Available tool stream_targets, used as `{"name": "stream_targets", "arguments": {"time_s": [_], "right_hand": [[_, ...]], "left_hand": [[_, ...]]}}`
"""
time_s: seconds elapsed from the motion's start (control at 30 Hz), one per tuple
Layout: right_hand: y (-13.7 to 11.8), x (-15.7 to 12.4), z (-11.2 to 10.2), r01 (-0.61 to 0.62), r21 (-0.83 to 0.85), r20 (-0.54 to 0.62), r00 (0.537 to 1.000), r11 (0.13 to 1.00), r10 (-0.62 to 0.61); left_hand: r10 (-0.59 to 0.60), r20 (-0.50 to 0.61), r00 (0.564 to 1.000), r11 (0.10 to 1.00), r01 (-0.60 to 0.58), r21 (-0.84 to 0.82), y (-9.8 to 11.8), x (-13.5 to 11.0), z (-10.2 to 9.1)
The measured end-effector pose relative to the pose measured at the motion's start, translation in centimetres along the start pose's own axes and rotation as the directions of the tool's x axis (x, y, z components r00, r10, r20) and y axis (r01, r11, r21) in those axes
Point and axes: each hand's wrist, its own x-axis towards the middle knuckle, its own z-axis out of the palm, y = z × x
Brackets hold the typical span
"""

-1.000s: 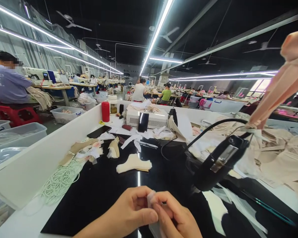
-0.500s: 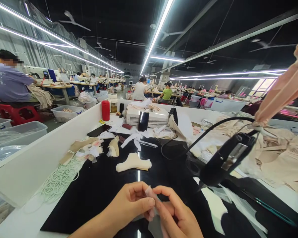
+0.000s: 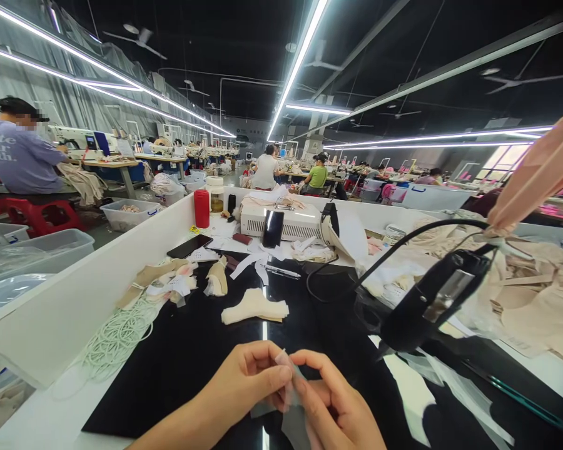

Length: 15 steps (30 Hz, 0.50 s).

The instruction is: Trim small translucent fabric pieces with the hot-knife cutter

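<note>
My left hand [image 3: 258, 378] pinches a piece of thin translucent fabric [image 3: 294, 425] between thumb and fingers, close above the black work surface. On the other side of it, my right hand [image 3: 333, 400] grips the same sheer piece, thumb and forefinger near its upper tip. The lower part of the fabric hangs between both palms, partly hidden by the fingers. Just beyond the hands lies a small stack of cream fabric pieces [image 3: 254, 307]. To the right, a pale cut piece [image 3: 410, 390] and some clear strips [image 3: 460, 387] lie flat.
A black hand-held device [image 3: 438, 300] hangs at right from a peach cloth tie [image 3: 537, 169], its cable curving left. Pale green cord [image 3: 117, 337] lies coiled at left. A phone [image 3: 273, 229] leans on a white box [image 3: 286, 215]. Beige fabric [image 3: 535, 281] is heaped at right.
The view has shifted slightly, so everything sits a little further right. Both hands keep their hold on the sheer fabric, with only slight finger movement.
</note>
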Motion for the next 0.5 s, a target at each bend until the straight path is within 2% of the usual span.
{"name": "stream_targets", "arguments": {"time_s": [0.13,0.3,0.5], "right_hand": [[0.1,-0.1,-0.3,-0.026,0.038,-0.005,1.000,0.999,0.026],[0.4,-0.1,-1.1,-0.135,0.102,-0.002,0.991,0.986,0.136],[1.1,0.1,-2.0,-0.150,0.142,-0.005,0.988,0.978,0.152]], "left_hand": [[0.012,-0.030,0.999,1.000,-0.012,-0.025,0.0,0.0,0.0],[0.025,-0.099,0.995,0.999,-0.030,-0.040,-0.1,0.4,-0.3],[0.044,-0.153,0.987,0.999,-0.047,-0.016,-0.1,0.5,-0.7]]}}
